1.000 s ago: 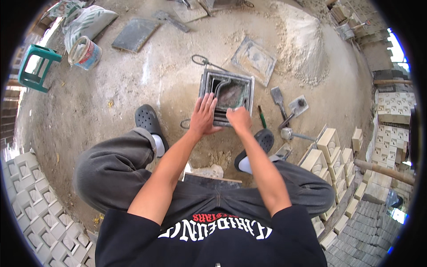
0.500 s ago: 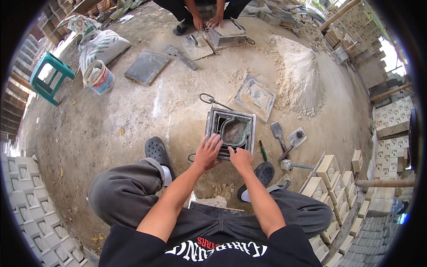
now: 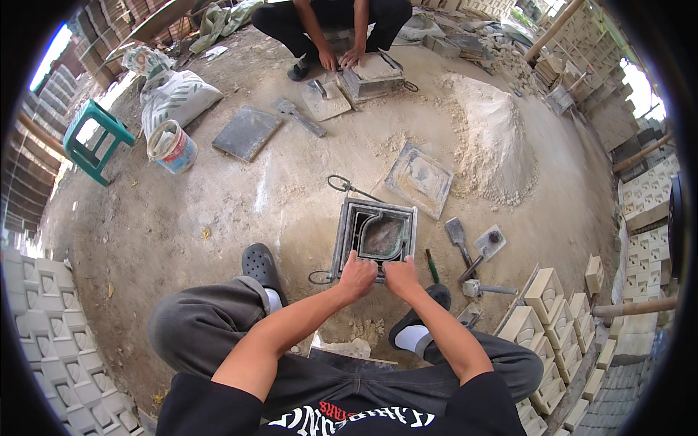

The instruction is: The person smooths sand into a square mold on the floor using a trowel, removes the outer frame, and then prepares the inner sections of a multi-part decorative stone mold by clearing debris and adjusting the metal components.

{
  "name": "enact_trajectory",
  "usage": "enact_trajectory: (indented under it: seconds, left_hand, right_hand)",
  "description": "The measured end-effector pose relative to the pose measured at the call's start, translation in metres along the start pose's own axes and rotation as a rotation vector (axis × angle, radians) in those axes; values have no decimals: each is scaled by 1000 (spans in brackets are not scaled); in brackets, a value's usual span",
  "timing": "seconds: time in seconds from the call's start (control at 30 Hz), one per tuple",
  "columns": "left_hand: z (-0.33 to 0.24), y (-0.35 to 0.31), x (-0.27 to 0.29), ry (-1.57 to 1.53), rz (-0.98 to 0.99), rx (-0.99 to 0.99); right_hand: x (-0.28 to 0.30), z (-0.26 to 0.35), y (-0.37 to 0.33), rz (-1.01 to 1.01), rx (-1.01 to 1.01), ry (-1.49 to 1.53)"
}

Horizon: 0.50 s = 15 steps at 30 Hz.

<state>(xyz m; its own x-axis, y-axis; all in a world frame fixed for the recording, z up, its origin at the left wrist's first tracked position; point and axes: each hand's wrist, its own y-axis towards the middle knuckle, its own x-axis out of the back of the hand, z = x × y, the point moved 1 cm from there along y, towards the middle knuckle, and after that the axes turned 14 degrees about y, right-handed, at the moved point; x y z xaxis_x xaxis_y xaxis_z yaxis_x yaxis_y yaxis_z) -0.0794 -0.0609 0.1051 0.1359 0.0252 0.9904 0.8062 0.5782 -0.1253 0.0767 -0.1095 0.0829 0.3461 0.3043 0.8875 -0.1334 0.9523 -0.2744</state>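
Mould (image 3: 375, 236) sat on ground between the feet, both hands (image 3: 378, 275) on its near edge. Trowels (image 3: 472, 247) lay right of it, slab (image 3: 419, 179) behind, sand pile (image 3: 494, 138) further right-behind.

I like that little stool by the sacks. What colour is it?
The stool is green, a teal shade; the head view shows it at upper left.

Place: open-air block-casting yard, where I squat on a bare dirt floor (image 3: 218, 218). Evidence: square metal mould (image 3: 376, 234) in front of me; heap of pale sand mix (image 3: 494, 138); trowels (image 3: 459, 236); cement sack (image 3: 178, 94); bucket (image 3: 171, 147); rows of cast patterned blocks (image 3: 51, 341) drying; second worker (image 3: 342, 29) squatting at another mould (image 3: 371, 73).
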Motion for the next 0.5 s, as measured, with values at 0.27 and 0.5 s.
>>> enact_trajectory:
  seconds: [0.27,0.5]
  left_hand:
    - [4,7,2,-33,258,5]
    - [-12,-18,-31,-40,-277,169]
  right_hand:
    - [19,-9,11,128,263,-129]
    - [17,-22,20,178,512,-232]
